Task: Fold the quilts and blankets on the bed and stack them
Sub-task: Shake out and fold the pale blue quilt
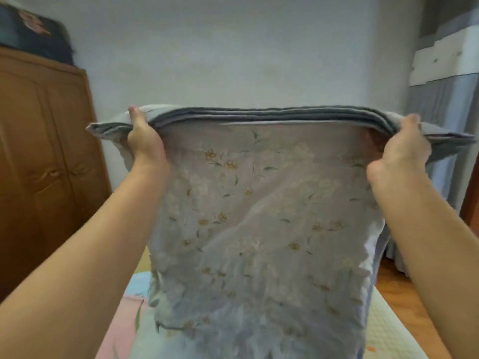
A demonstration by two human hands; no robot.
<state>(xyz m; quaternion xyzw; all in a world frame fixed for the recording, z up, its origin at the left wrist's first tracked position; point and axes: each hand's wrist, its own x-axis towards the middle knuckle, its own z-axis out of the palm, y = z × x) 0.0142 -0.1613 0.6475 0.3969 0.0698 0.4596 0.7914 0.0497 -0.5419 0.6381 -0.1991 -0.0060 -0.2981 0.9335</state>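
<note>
Nearest, the bed (pixel 388 330) shows a pale cover under the hanging quilt (pixel 259 216), grey with small yellow flowers. Both hands hold it up, folded in layers: left hand (pixel 145 141) and right hand (pixel 404 149) each grip a top corner, well apart. Behind stands a wooden wardrobe (pixel 44 164).

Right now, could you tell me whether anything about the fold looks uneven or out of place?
Slightly. The floral quilt, gripped at its top fold by the left hand and right hand, has layered edges that do not line up: loose corners stick out past both hands. Nothing looks damaged.
</note>
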